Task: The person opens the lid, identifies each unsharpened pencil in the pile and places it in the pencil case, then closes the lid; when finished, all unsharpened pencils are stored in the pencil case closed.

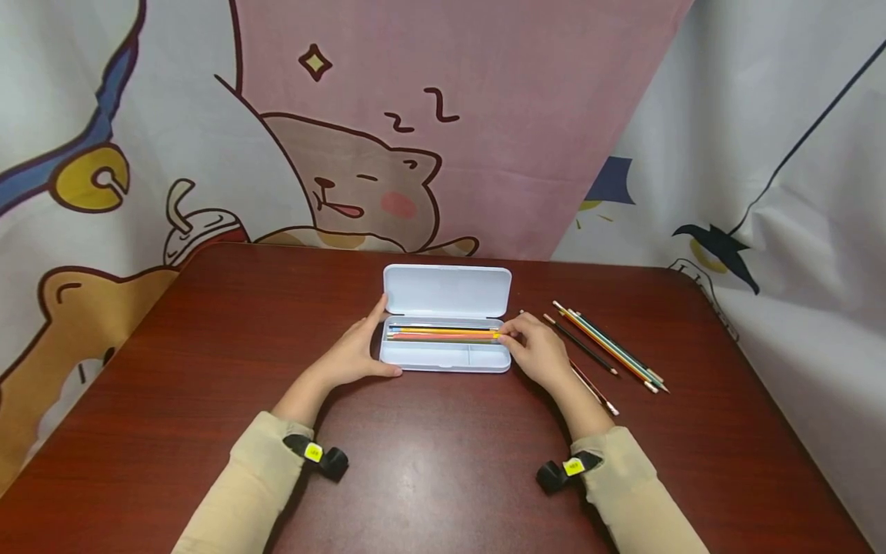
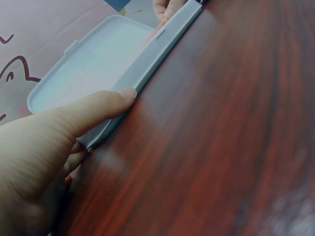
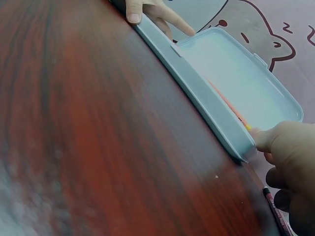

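Note:
A pale blue-white pencil case (image 1: 446,358) lies on the table with its lid (image 1: 447,291) standing raised at the back. Several pencils (image 1: 443,335) lie lengthwise in its rear compartment. My left hand (image 1: 353,352) holds the case's left end, its thumb (image 2: 110,102) on the front wall and a finger reaching up beside the lid. At the other end, my right hand (image 1: 538,352) pinches the yellow-tipped end of an orange pencil (image 3: 229,103) between thumb and finger. That pencil lies along the inside of the case; the remaining right fingers are curled outside the case's right end.
Right of the case, several loose pencils (image 1: 612,346) lie slanting on the brown table (image 1: 415,462). A dark pencil (image 1: 581,345) lies beside them, and a reddish one (image 1: 595,388) sits by my right wrist. Behind the table hangs a printed cloth (image 1: 526,115).

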`<action>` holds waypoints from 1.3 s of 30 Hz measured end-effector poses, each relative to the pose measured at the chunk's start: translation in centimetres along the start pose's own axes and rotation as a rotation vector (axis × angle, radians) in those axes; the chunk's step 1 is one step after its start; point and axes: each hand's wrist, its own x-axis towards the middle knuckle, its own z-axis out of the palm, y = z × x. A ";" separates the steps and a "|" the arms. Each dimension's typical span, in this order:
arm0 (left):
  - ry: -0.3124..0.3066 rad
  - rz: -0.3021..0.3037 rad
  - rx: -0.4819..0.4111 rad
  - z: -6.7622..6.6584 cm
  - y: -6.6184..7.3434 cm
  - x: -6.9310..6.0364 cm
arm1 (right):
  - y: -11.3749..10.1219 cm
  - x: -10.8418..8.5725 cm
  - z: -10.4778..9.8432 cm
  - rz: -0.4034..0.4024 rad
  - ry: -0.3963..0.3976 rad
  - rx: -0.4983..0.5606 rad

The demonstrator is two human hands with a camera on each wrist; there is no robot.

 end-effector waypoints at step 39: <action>0.005 0.024 -0.002 0.0 0.1 0.1 | 0.6 -4.3 -3.5 -0.025 0.163 0.071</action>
